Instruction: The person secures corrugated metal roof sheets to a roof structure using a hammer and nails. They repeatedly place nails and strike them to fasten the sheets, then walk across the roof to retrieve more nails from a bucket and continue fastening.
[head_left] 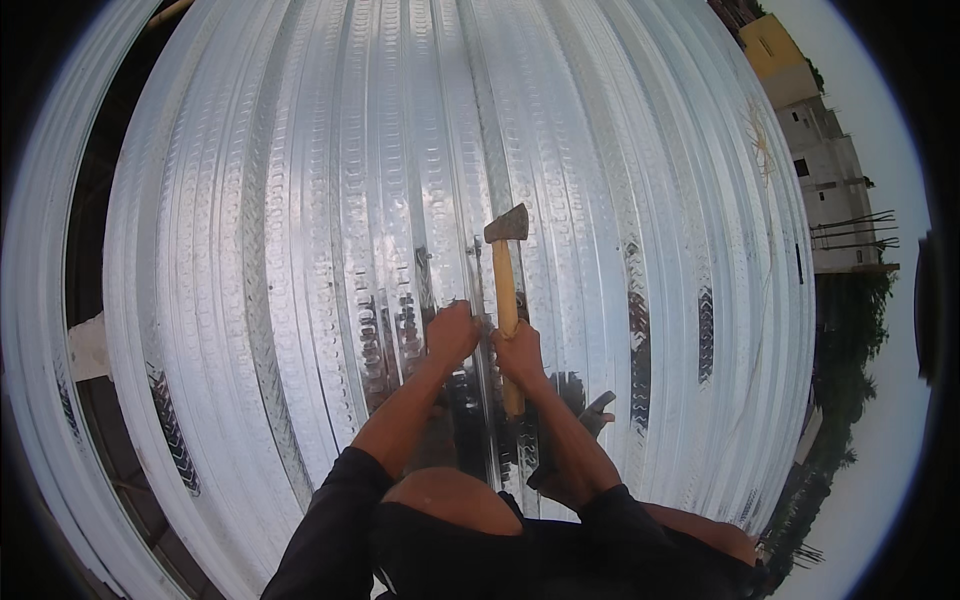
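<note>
My right hand is wrapped round the wooden handle of a hatchet. Its dark, wedge-shaped metal head points away from me, and the handle's butt end shows below the hand. Just to the left, my left hand is closed in a fist on or close above a raised seam of the shiny ribbed metal sheets. What its fingers hold, if anything, is hidden. A small upright metal piece stands on the seam beyond that hand.
Along the left, a dark gap with beams separates these sheets from another metal sheet. My bent knee is at the bottom. Beyond the right edge are buildings, protruding rods and trees.
</note>
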